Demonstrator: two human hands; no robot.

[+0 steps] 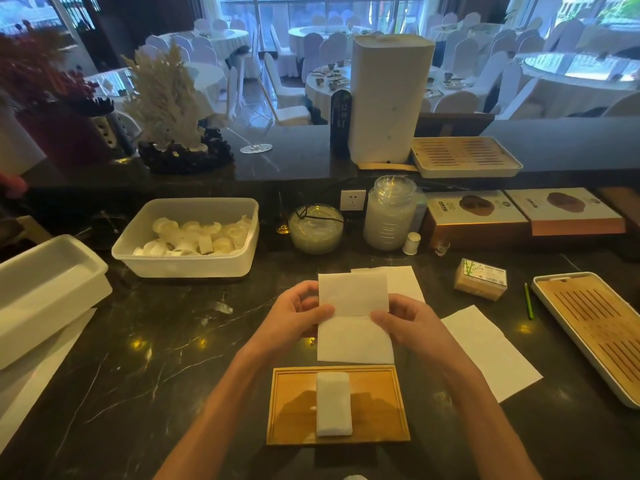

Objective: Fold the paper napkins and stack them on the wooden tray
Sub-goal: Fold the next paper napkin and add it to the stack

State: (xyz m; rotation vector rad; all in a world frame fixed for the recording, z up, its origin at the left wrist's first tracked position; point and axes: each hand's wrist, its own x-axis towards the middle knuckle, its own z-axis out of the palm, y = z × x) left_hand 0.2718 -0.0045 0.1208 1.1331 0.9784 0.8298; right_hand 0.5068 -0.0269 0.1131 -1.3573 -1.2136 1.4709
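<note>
Both hands, left hand (298, 315) and right hand (405, 322), pinch the napkin (353, 317) between tight fingers (320, 311) at its crease, likely to fold it, with the wooden tray (294, 407) waiting just below.

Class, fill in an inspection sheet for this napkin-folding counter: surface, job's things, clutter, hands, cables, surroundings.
Surface: dark marble counter, glossy, with light reflections.
Job's things: wooden tray nearest the person, holding one folded napkin; a creased napkin held above the counter; flat napkins lie to the right and behind.
Clutter: plastic tub of small white pieces, glass bowl, lidded jar, toothpick box, green pencil, slatted tray.
Hands: left hand and right hand each pinch a side edge of the creased napkin.
Cables: dark cord draped over the glass bowl, near a wall socket.
Surroundings: dining hall with covered chairs and round tables.
</note>
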